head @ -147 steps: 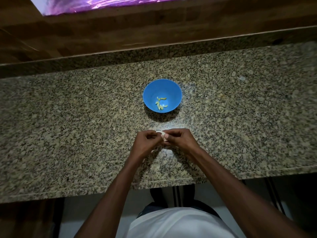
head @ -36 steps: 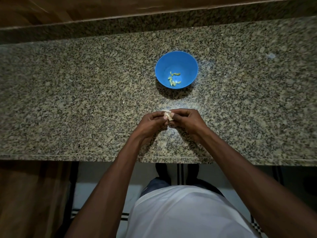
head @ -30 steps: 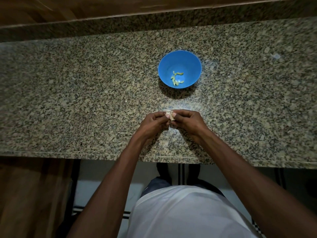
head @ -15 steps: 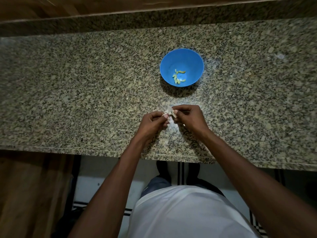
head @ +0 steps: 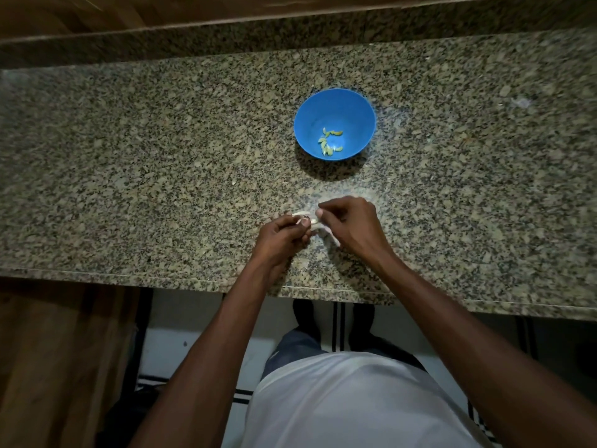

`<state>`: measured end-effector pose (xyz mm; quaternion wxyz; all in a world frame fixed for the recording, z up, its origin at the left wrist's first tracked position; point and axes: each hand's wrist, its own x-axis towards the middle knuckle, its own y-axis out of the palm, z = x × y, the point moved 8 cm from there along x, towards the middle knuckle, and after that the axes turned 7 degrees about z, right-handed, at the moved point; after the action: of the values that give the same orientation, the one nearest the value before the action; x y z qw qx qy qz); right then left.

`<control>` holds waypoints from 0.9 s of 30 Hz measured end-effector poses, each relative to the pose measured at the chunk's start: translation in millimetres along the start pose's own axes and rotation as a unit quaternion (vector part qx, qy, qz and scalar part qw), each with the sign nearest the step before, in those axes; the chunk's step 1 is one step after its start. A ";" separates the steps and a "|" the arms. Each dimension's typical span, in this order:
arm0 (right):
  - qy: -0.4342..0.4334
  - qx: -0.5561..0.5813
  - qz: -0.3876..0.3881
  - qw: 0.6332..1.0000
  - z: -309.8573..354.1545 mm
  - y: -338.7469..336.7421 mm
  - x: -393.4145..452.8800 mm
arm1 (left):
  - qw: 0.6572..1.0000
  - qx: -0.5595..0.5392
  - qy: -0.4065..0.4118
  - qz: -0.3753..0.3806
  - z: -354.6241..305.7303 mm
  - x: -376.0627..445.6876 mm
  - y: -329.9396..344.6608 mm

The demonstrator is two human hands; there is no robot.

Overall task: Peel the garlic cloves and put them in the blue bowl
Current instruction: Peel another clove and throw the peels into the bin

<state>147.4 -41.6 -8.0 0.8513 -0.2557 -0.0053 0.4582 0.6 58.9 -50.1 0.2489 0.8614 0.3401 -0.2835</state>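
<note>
Granite counter (head: pixel 161 156) | wood backing (head: pixel 97 11) | both hands (head: pixel 318 226) pinching garlic clove (head: pixel 307 218)

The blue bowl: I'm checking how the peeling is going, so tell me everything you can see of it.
The blue bowl is round, plain and smooth, likely plastic. It stands upright on the speckled granite counter, beyond both hands, touched by neither. At its bottom lies a small cluster of pale yellow-green peeled cloves; the rest of the inside is bare. Its shadow falls on the near side.
</note>
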 end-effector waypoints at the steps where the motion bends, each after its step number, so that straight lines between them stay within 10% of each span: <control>1: 0.039 0.048 0.025 0.998 -10.2 7.3 -3.2 | 1.000 -0.019 -0.004 0.002 3.6 0.6 3.9; 7: 0.223 0.478 0.067 0.847 -41.3 45.8 -20.6 | 0.994 -0.101 0.006 -0.042 16.3 0.7 12.0; 14: 0.253 0.574 0.033 0.778 -49.5 57.4 -33.0 | 0.992 -0.115 0.002 -0.050 24.4 -1.0 6.6; 21: 0.231 0.499 -0.016 0.835 -51.7 32.2 -33.6 | 0.980 0.173 0.077 -0.069 -4.4 7.4 -21.4; 27: 0.186 0.264 -0.062 0.944 -47.8 17.1 -33.2 | 0.882 0.438 0.158 -0.067 -21.6 7.2 -9.9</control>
<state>126.5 -80.5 -49.6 0.9007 -0.1017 0.2583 0.3343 4.7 81.9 -41.7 -0.2307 0.8913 0.2725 -0.2795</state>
